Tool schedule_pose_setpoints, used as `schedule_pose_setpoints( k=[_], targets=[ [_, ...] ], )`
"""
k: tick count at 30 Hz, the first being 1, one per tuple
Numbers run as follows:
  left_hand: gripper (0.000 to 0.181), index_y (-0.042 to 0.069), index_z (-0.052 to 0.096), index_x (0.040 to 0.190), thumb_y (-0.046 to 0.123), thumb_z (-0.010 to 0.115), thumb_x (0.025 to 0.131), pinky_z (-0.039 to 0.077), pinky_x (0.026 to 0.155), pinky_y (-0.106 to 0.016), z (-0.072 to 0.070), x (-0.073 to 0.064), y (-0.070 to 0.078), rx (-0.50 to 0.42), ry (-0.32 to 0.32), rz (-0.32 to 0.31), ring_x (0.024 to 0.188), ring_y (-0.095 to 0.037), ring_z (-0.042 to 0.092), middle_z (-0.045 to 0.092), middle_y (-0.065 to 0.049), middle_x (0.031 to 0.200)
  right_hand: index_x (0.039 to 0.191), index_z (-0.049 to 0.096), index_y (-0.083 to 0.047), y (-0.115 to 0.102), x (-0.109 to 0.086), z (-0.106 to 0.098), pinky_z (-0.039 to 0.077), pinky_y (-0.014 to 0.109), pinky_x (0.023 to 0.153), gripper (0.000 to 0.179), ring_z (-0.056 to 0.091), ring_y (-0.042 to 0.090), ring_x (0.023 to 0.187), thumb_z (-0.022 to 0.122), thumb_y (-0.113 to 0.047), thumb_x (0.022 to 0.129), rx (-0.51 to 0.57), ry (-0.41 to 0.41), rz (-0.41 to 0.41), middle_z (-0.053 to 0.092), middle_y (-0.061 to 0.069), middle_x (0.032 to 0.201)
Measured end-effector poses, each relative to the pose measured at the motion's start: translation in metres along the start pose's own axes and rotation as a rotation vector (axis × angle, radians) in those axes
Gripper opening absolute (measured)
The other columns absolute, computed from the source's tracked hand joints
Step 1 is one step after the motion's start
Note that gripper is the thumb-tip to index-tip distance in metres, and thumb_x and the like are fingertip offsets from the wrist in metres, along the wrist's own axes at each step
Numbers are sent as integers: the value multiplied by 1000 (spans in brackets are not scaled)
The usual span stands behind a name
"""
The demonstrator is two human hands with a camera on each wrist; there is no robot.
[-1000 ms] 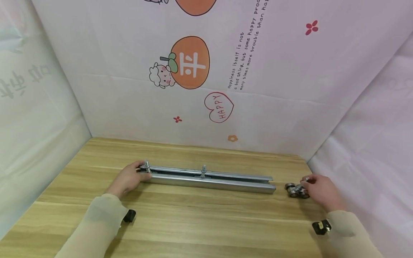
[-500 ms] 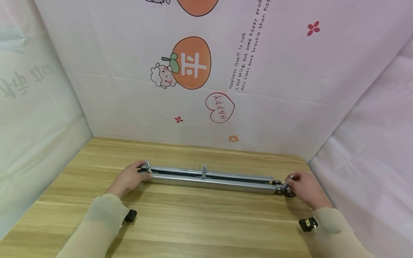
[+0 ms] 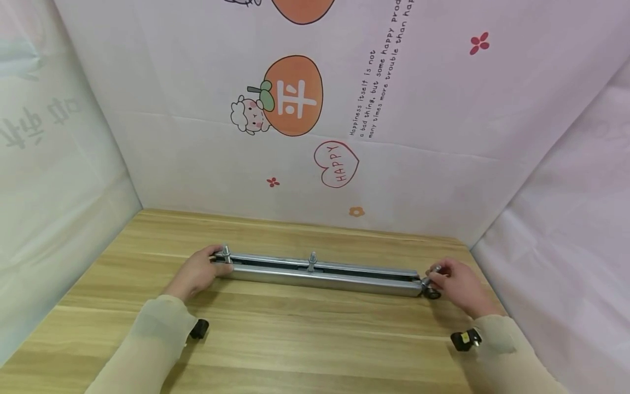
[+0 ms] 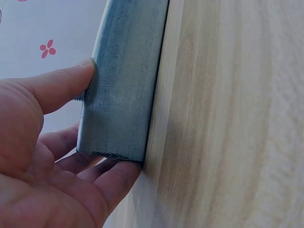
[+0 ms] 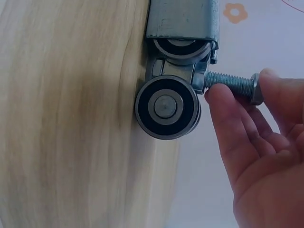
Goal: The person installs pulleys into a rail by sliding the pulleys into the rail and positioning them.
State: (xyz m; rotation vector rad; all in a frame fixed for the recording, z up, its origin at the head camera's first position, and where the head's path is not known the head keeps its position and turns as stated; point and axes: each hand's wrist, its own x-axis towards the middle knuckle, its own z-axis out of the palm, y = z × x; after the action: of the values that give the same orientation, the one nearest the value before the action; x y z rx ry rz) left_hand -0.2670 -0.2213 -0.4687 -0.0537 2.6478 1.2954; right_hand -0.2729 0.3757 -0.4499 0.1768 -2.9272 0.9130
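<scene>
A long metal channel rail [image 3: 320, 281] lies on the wooden table, its slot facing up. My left hand [image 3: 198, 273] grips its left end, thumb on the slotted side and fingers against the end in the left wrist view [image 4: 116, 95]. At the other end, my right hand [image 3: 461, 285] holds a roller trolley [image 5: 166, 107] by its threaded bolt [image 5: 232, 84], fingertips about the bolt and its head. One wheel pair is partly inside the rail's mouth; the other is outside. Two more upright bolts, a left one [image 3: 226, 254] and a middle one [image 3: 312, 261], stand in the slot.
The wooden table [image 3: 315, 339] meets a printed fabric backdrop [image 3: 418, 180] behind the rail. Fabric walls also rise at the left [image 3: 74, 180] and right [image 3: 566, 230]. A small black device is on each wrist.
My right hand has moved left, bringing the trolley from apart from the rail to its open end and partly inside. The left hand and rail have stayed put.
</scene>
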Motion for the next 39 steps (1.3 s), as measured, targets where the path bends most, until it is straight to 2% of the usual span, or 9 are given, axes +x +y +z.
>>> schedule_pose_setpoints(
  k=[8,16,21,31,39],
  targets=[
    [84,1,30,155,40,71,93,30,106,-64,1,2,0,-2,6,1,137,-50,29,35,-31,150,105,64,0,-12,4,7,53,34,64,14,65,22,80,64,-12,98,46,-24,-16,68,9,93],
    [83,1,31,154,41,71,93,29,106,-64,1,0,-1,7,10,10,137,-51,30,36,-30,150,107,68,-6,-26,9,13,49,42,74,16,62,26,93,66,-17,96,-79,-21,-73,68,4,97],
    [83,1,31,154,41,71,93,29,106,-65,1,-2,0,16,10,12,137,-51,30,36,-31,150,104,69,-7,-32,13,16,49,39,71,14,63,23,89,69,-17,95,-65,-35,-77,68,3,96],
    [83,1,33,153,42,71,92,29,106,-64,1,-2,2,33,20,25,137,-50,31,38,-30,149,99,68,-9,-60,15,30,47,38,72,9,59,19,83,70,-16,94,-48,-52,-67,67,2,93],
    [82,1,33,153,42,71,92,29,106,-64,0,-2,2,33,24,21,137,-51,31,38,-30,149,102,67,-6,-66,14,35,48,38,71,10,60,19,82,67,-14,96,-36,-61,-53,67,2,92]
  ],
)
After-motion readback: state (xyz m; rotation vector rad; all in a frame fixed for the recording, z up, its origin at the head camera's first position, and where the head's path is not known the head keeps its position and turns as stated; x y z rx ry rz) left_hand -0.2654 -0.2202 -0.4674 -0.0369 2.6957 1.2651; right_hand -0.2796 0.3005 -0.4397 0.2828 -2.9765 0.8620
